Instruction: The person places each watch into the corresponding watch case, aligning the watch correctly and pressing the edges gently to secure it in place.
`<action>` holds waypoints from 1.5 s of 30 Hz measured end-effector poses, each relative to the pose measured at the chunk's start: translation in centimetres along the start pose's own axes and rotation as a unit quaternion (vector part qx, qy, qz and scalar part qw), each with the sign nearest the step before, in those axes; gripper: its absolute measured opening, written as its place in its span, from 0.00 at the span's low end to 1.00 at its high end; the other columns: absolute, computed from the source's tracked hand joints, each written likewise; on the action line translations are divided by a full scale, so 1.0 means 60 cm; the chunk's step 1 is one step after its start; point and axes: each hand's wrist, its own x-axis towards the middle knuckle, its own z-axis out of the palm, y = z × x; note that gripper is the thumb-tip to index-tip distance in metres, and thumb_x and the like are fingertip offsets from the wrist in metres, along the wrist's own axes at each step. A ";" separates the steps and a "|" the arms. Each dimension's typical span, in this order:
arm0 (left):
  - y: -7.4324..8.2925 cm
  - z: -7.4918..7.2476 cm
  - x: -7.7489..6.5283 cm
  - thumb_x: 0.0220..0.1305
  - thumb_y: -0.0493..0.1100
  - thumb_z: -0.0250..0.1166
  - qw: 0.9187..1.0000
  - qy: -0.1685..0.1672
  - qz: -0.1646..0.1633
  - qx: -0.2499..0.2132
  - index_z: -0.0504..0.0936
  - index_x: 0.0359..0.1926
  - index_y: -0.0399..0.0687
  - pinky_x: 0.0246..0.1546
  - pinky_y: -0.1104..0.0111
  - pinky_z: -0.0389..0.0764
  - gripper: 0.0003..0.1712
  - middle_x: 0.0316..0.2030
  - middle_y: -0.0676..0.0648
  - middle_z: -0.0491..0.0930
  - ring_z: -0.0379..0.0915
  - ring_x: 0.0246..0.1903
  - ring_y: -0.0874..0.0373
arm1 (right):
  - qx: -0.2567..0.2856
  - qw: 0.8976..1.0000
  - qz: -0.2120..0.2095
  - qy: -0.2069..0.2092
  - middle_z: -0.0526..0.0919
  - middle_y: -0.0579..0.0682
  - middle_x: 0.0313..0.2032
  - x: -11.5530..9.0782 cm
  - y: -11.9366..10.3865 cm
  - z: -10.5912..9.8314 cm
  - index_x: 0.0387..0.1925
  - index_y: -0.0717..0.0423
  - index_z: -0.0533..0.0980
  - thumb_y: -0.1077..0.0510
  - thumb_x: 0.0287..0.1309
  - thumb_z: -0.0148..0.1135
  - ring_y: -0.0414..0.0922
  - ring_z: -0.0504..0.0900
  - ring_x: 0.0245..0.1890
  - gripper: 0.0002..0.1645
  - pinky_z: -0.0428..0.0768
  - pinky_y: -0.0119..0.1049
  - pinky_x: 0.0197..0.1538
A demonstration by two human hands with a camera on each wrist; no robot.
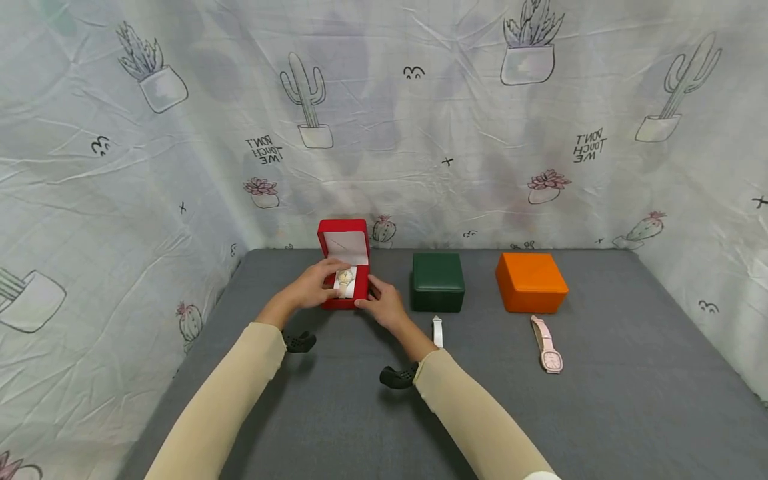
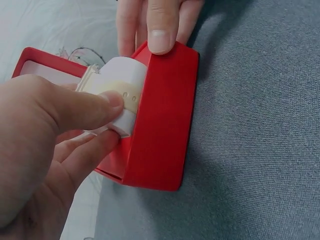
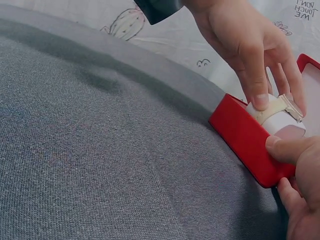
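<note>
An open red watch box (image 1: 362, 285) stands at the back left of the table, its white-lined lid (image 1: 342, 225) raised. My left hand (image 1: 312, 285) grips a white cushion (image 2: 124, 67) with a cream-strapped watch (image 2: 131, 97) wrapped around it. The thumb lies on the strap, and fingers reach round the cushion's side. In the wrist views the cushion sticks up above the box's rim, tilted; its lower part is hidden inside. My right hand (image 1: 387, 305) holds the box at its right side, thumb against the red front wall.
To the right stand a closed green box (image 1: 438, 282) and a closed orange box (image 1: 531, 283). A white-strapped watch (image 1: 437, 331), partly hidden by the right forearm, lies before the green one. A pink watch (image 1: 546, 347) lies before the orange one. Printed cloth (image 1: 384, 133) hangs behind the grey table (image 1: 336, 413).
</note>
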 end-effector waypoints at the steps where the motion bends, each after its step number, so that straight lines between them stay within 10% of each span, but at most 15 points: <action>1: 0.000 0.001 0.001 0.60 0.36 0.67 1.000 0.000 -0.001 0.003 0.67 0.69 0.47 0.54 0.52 0.80 0.36 0.69 0.37 0.60 0.62 0.65 0.41 | -0.002 1.000 0.001 0.001 0.64 0.60 0.70 0.000 0.000 0.000 0.71 0.63 0.58 0.65 0.56 0.67 0.51 0.65 0.70 0.44 0.72 0.44 0.65; 19: -0.007 0.009 0.005 0.59 0.42 0.69 0.998 -0.009 -0.044 0.051 0.68 0.69 0.52 0.60 0.45 0.71 0.37 0.65 0.38 0.69 0.67 0.59 0.43 | -0.017 1.000 0.002 0.019 0.67 0.60 0.68 -0.006 -0.001 0.001 0.70 0.61 0.61 0.63 0.58 0.66 0.52 0.69 0.67 0.40 0.74 0.45 0.63; 27: -0.024 0.018 -0.002 0.63 0.46 0.65 0.997 -0.025 -0.071 0.029 0.62 0.71 0.59 0.60 0.39 0.68 0.37 0.71 0.34 0.57 0.61 0.63 0.35 | -0.016 1.000 0.008 0.016 0.67 0.60 0.68 -0.006 -0.002 0.005 0.70 0.59 0.62 0.62 0.58 0.66 0.52 0.69 0.67 0.40 0.75 0.44 0.62; 37: -0.037 0.024 -0.014 0.64 0.42 0.64 0.997 0.070 -0.040 -0.009 0.71 0.65 0.43 0.63 0.44 0.69 0.30 0.67 0.38 0.68 0.65 0.64 0.41 | -0.019 0.999 0.023 0.020 0.67 0.58 0.68 -0.004 -0.003 0.010 0.70 0.57 0.63 0.61 0.58 0.67 0.51 0.69 0.67 0.40 0.75 0.44 0.62; 45: -0.033 0.022 -0.009 0.65 0.41 0.63 0.997 0.069 -0.032 0.014 0.71 0.65 0.39 0.63 0.44 0.68 0.28 0.67 0.36 0.66 0.62 0.66 0.38 | -0.025 0.999 0.022 0.029 0.67 0.58 0.68 -0.002 -0.005 0.007 0.70 0.57 0.63 0.62 0.58 0.66 0.51 0.69 0.67 0.39 0.75 0.45 0.62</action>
